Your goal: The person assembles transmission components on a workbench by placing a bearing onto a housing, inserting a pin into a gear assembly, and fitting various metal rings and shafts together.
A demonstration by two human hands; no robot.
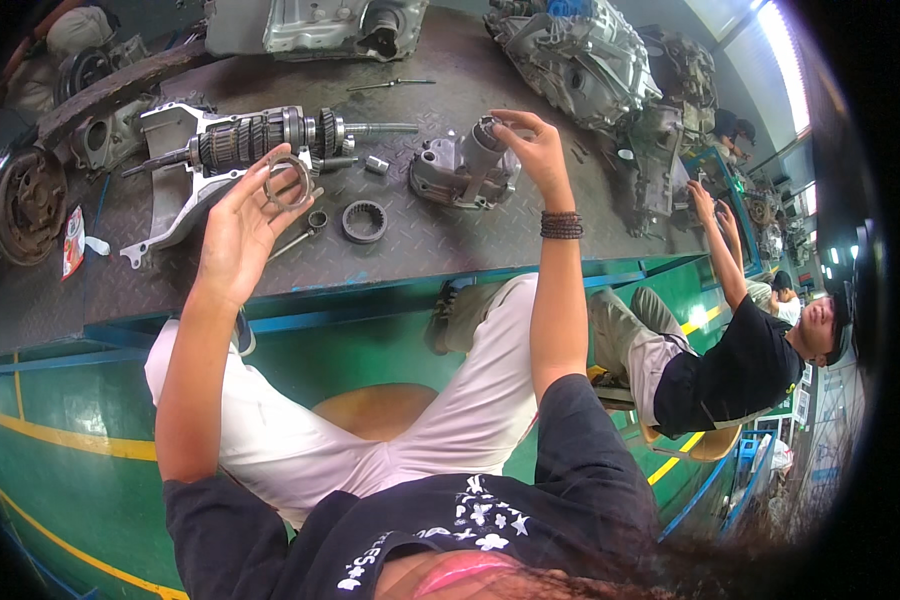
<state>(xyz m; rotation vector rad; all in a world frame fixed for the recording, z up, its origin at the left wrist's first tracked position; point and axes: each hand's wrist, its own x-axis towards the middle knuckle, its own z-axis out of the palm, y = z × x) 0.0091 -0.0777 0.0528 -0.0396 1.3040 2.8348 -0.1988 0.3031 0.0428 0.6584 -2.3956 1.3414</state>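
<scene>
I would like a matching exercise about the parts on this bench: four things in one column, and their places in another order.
1. Thin metal ring
2. Thick toothed ring
3. Long gear shaft
4. Red-and-white packet

A. Beside the rusty round disc
B. Lying in the open, light grey casing
C. Held up in the left hand
D. Flat on the dark bench, between the two hands

Right pairs: 1-C, 2-D, 3-B, 4-A
</scene>
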